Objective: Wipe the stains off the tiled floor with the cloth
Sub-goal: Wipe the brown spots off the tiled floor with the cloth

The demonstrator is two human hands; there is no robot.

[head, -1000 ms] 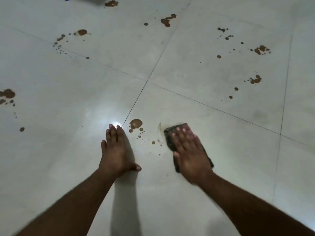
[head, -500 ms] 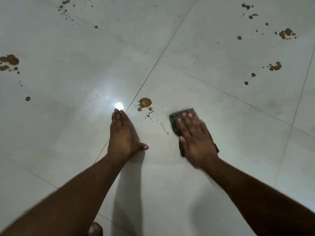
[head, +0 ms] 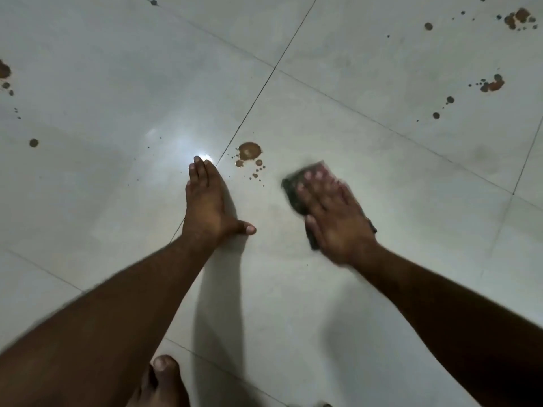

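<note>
Cloth lies pinned under the flat, spread right hand; brown stain sits between it and the flat, empty left hand.

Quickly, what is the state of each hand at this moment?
Left hand: open, flat on the tiled floor, holding nothing.
Right hand: open, fingers spread, pressing the cloth onto the floor; blurred.

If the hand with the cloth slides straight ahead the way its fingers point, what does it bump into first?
Probably nothing solid. The right hand, flat on the cloth, points up-left over bare floor; the big brown stain looks left of that line.
</note>
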